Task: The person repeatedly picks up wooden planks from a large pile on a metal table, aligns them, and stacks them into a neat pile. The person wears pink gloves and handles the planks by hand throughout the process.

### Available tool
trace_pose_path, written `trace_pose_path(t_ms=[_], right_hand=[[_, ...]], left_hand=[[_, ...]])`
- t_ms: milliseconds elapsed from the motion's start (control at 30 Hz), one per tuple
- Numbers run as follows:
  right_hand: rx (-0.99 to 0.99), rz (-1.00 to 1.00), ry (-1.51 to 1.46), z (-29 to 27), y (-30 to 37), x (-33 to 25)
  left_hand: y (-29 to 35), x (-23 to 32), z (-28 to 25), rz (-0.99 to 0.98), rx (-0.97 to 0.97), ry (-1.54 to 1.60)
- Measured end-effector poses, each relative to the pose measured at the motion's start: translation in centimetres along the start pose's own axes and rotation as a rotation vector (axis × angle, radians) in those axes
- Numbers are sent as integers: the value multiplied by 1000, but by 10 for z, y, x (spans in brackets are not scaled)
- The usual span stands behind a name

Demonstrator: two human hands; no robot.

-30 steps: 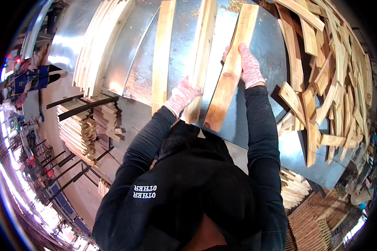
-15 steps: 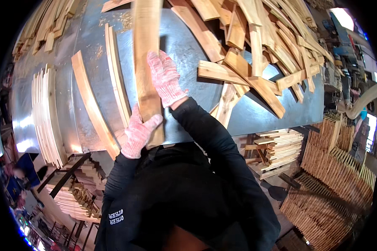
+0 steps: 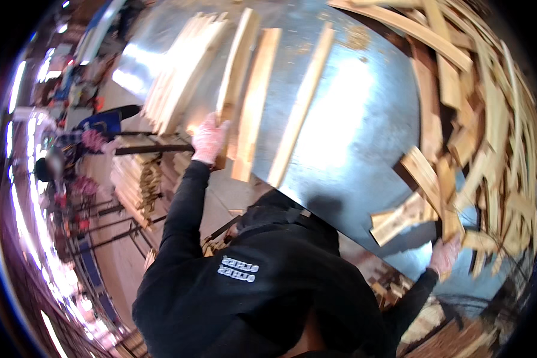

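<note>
My left hand (image 3: 209, 138), in a pink-and-white knit glove, is closed round the near end of a wooden board (image 3: 237, 56) at the left of the metal table (image 3: 364, 113). That board stands partly on edge beside a neat row of pale strips (image 3: 182, 71). Two more pieces, a flat board (image 3: 258, 101) and a narrow strip (image 3: 302, 104), lie to its right. Far to the right, my gloved right hand (image 3: 445, 255) is closed on the near end of a board (image 3: 450, 224) in the loose heap. Its fingertips are partly blurred.
A large jumbled heap of boards (image 3: 489, 137) covers the table's right side. Sawdust (image 3: 357, 37) lies near the far edge. Stacked wood (image 3: 134, 188) stands below the table at left, by a dark metal bar (image 3: 155, 149). Another person (image 3: 77, 143) is at the far left.
The board I held with both hands now lies at the left with only my left hand on it. My right hand has moved right to the heap. The view has turned.
</note>
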State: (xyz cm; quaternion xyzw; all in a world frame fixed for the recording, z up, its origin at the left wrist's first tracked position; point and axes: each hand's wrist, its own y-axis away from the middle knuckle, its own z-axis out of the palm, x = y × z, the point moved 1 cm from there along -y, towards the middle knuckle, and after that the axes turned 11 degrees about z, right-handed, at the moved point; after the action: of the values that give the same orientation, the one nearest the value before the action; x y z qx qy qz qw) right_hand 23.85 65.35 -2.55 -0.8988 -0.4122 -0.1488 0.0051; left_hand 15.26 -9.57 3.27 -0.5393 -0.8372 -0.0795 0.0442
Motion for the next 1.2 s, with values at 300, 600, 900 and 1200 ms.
trace_pose_path(t_ms=[300, 600, 900, 1200], right_hand=[[146, -303, 2, -36, 71, 26], [-554, -195, -981, -234, 189, -320], [-401, -642, -765, -203, 226, -587], [-750, -300, -1488, -139, 242, -552]], left_hand=[[1, -7, 20, 208, -16, 302], [4, -11, 67, 337, -112, 924], [-60, -13, 84, -122, -596, 2098], [-42, -8, 78, -5, -699, 1604]])
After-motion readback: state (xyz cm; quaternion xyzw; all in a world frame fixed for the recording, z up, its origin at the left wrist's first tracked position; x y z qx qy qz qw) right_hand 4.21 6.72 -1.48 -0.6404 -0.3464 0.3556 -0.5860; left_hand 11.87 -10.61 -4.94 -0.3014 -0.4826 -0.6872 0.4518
